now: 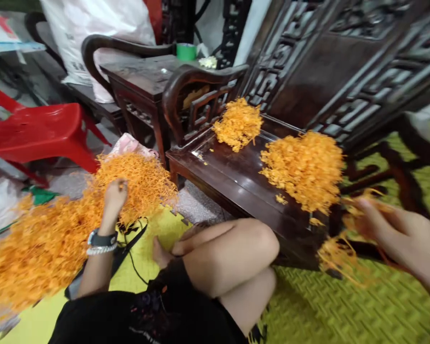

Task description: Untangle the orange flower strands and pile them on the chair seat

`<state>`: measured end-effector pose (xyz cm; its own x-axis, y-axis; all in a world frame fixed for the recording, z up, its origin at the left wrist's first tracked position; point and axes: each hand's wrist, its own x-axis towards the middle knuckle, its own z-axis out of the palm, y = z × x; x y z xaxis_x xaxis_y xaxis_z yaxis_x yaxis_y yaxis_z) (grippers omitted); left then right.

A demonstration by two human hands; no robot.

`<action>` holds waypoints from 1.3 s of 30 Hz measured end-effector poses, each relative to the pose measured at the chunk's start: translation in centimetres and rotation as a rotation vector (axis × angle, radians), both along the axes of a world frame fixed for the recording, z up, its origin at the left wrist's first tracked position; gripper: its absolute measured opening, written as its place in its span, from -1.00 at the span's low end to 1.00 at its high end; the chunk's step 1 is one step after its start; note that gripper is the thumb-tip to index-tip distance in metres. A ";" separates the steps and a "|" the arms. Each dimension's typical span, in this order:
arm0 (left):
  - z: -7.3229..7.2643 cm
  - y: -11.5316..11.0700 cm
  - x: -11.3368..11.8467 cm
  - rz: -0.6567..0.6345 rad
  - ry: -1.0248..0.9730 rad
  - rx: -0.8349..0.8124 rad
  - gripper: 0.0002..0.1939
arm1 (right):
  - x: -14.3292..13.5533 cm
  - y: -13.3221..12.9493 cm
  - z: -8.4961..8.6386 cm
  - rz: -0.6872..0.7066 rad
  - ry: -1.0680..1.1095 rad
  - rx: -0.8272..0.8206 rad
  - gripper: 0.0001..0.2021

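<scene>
My right hand [397, 234], smeared by motion at the right edge, is closed around a loose bunch of orange strands [344, 260] that dangles below the fingers. Over the long heap of orange stringy pieces [53, 243] on the floor at left is my left hand [115, 196], its fingers curled in; what they hold, if anything, is hidden. A wristwatch and a pale bracelet circle that wrist. On the dark wooden bench seat [232, 177] lie a larger orange pile [304, 169] and a smaller orange pile [239, 124], with a few stray bits between them.
A red plastic chair [39, 126] stands at left. Behind it are white sacks [100, 33] and a wooden side table [139, 76] bearing a green tape roll [186, 51]. Yellow-green mats [344, 310] cover the floor. A black cord and dark strap lie near my left arm.
</scene>
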<state>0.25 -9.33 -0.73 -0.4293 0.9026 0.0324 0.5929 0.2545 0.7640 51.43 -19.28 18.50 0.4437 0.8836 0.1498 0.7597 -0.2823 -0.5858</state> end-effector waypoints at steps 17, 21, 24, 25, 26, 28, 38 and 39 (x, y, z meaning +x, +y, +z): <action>8.6 -0.2 25.2 -0.984 -0.283 0.491 -0.65 | 2.9 4.1 -1.2 -0.055 -0.338 -0.289 -0.50; 11.0 -1.4 36.0 -1.337 -0.458 0.443 -0.41 | 1.7 2.2 -1.4 0.038 0.260 -0.078 -0.41; 11.4 -2.4 41.1 -1.435 -0.462 0.477 -0.57 | 0.8 0.2 -1.1 0.042 0.616 0.006 -0.29; 11.4 -2.8 42.2 -1.455 -0.471 0.502 -0.61 | 0.8 -0.4 -0.9 0.029 0.653 0.019 -0.28; 11.4 -3.0 43.0 -1.478 -0.497 0.516 -0.63 | 0.8 -1.0 -0.7 0.019 0.665 0.023 -0.28; 11.5 -3.2 44.0 -1.517 -0.613 0.486 -0.63 | 0.9 -2.1 -0.3 -0.002 0.637 0.042 -0.28; 10.1 2.6 43.7 -1.353 -0.067 0.098 -0.70 | -0.2 -6.0 -0.1 -0.026 0.565 0.189 -0.35; 9.9 2.7 43.8 -1.328 -0.035 0.096 -0.62 | -0.4 -6.2 -0.2 -0.024 0.593 0.228 -0.38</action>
